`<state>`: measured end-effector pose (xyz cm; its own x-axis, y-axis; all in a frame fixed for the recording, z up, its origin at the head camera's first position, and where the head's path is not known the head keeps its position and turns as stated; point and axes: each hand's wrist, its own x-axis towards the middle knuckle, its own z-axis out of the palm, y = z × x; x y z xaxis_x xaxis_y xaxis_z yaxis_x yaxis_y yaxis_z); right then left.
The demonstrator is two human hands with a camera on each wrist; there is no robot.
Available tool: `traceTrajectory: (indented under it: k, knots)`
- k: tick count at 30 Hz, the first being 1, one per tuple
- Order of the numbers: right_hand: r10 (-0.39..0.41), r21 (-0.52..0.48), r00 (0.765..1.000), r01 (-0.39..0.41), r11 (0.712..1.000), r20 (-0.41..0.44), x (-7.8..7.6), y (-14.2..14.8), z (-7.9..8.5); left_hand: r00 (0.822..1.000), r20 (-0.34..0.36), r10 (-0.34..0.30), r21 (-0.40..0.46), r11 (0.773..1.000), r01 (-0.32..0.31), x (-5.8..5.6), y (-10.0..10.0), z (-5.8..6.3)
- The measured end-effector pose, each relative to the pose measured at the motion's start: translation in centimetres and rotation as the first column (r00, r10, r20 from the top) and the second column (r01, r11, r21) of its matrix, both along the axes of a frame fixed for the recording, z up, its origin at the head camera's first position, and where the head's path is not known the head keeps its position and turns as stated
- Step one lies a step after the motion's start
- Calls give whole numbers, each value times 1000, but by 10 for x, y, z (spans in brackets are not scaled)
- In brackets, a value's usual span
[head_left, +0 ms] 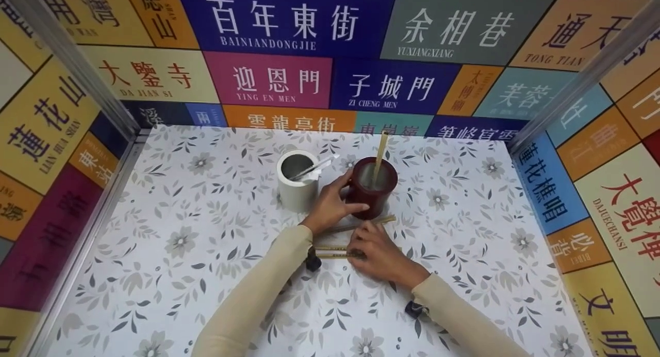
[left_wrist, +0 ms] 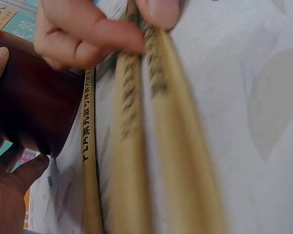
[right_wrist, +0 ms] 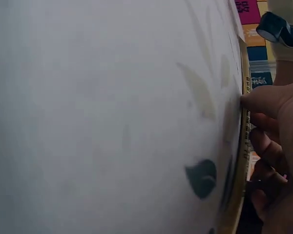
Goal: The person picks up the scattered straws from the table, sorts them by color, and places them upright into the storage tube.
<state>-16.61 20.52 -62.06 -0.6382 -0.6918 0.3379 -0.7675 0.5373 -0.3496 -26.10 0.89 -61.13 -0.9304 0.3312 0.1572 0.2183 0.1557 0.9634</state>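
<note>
My left hand [head_left: 330,206] holds a dark red cup [head_left: 379,194] from its left side, thumb across the front. One tan straw [head_left: 380,158] stands tilted inside that cup. In front of it, my right hand [head_left: 379,251] bends over tan straws [head_left: 331,256] lying side by side on the table. Its thumb and finger pinch at them, as the right wrist view shows along one straw [right_wrist: 243,170]. Another straw [head_left: 381,221] lies between the cup and my right hand. Dark print runs along the straws [left_wrist: 89,185] in the left wrist view, where the nearer two are blurred.
A white cup [head_left: 296,194] stands left of the red one, holding a white, thin wrapped item [head_left: 312,167] that leans over its rim. A leaf-patterned cloth [head_left: 206,274] covers the table. Coloured sign panels [head_left: 268,83] enclose the back and sides.
</note>
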Motion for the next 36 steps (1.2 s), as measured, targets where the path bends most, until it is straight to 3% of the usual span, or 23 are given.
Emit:
traceTrajectory:
  k: [6, 9, 14, 18, 22, 28, 31, 36]
  knots:
    - [10, 119, 998, -3, 993, -56, 13, 10, 14, 1000, 20, 0, 22, 1000, 0, 0, 1, -1]
    - [18, 133, 999, -13, 991, -40, 20, 19, 19, 1000, 26, 1, 35, 999, -2, 0, 1, 0]
    - [27, 80, 999, -29, 996, 26, 29, 45, 34, 999, 35, -7, 24, 1000, 7, 2, 2, 1]
    - [59, -13, 997, -59, 998, 41, 31, 68, 55, 999, 33, -4, 7, 1000, 4, 2, 2, 2]
    - [97, -180, 993, -85, 980, 61, 24, 86, 80, 1000, 26, -3, 8, 1000, 2, 0, 0, 1]
    - [96, -410, 985, -29, 912, 145, 2, 96, 113, 1000, 12, -9, 2, 1000, 9, 0, -2, 1]
    - [72, -474, 972, 43, 880, 222, -8, 93, 128, 1000, 10, -6, -8, 1000, 6, 0, -3, 1]
    - [57, -540, 963, 98, 836, 263, -28, 87, 151, 1000, 16, -4, -18, 1000, 5, 1, 1, 2]
